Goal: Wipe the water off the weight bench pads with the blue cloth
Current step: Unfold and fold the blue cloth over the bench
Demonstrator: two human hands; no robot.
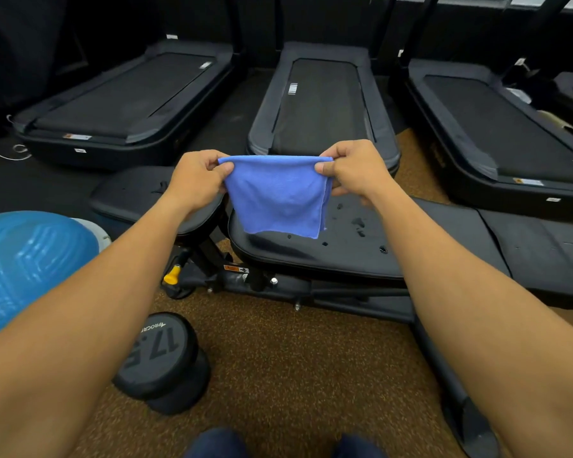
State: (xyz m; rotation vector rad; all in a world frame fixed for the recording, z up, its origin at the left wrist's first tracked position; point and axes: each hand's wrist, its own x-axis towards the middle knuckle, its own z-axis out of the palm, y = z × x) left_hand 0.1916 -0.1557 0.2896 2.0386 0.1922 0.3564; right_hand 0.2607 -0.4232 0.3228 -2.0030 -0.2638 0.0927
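Blue cloth (278,196) hanging between both hands, left fingers (224,168) and right fingers (323,168) pinching its top corners

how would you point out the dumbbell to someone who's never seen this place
Find the long black weight bench crossing the middle of the speckled brown floor. Just in front of its left end, right of the blue ball, lies the dumbbell. It is the only thing there with a large white 17.5 on its round black end.
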